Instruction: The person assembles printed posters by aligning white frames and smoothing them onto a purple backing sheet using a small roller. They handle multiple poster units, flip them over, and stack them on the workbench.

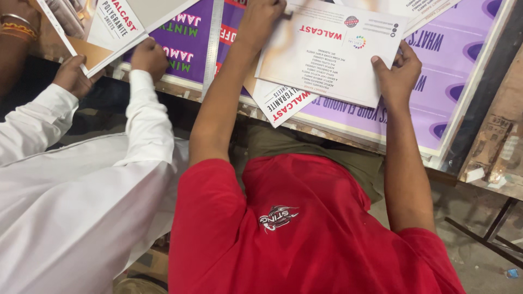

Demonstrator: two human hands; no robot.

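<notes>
White printed sheet (332,60) at 12 o'clock, lying on purple board (447,92). Right hand (399,73) pinches its 3 o'clock edge, left hand (260,22) fisted on top corner, can't tell if it holds anything. Risk imo: grip slackens, sheet slides crooked; co-worker's hand (150,54) at 10 o'clock could bump steel ruler (213,43)

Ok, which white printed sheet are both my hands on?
The top sheet on the purple board: left hand at its left corner, right hand at its right edge. Another sheet pokes out beneath.
</notes>
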